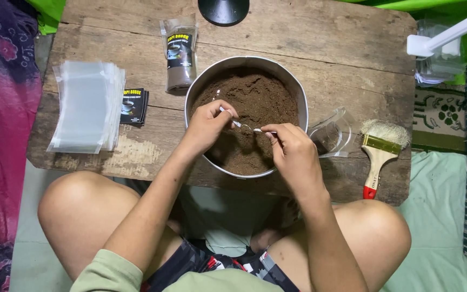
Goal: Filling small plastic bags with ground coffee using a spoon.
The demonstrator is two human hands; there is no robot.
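Our left hand (207, 121) and right hand (293, 148) both pinch a small clear bag (244, 126) over the bowl (302, 111) of brown powder (255, 97). The bowl overhangs the worktop (341, 48) near edge; open room lies behind it.

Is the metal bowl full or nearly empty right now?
Fairly full: brown powder covers the whole inside of the bowl, with only a narrow band of wall above it. Depth cannot be told.

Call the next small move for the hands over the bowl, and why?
Probably dip the spoon into the brown powder. Both the left hand and right hand pinch it just above the full metal bowl, and its scoop looks empty. An open clear pouch sits beside the bowl.
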